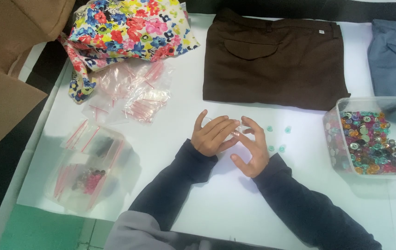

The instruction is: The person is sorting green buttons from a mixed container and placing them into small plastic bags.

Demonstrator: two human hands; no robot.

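Both hands rest near the middle of the white table (pixel 216 203). My left hand (pixel 213 133) and my right hand (pixel 252 147) meet at the fingertips over a small clear plastic bag (pixel 236 131), which is mostly hidden under the fingers. A few small teal buttons (pixel 277 139) lie loose on the table just to the right of my right hand. Both arms wear dark sleeves.
A clear tub (pixel 371 134) full of colourful buttons sits at the right. Folded brown trousers (pixel 274 58) and a blue-grey garment (pixel 394 53) lie at the back. Floral fabric (pixel 128 30) and heaps of small zip bags (pixel 131 95) (pixel 89 169) occupy the left.
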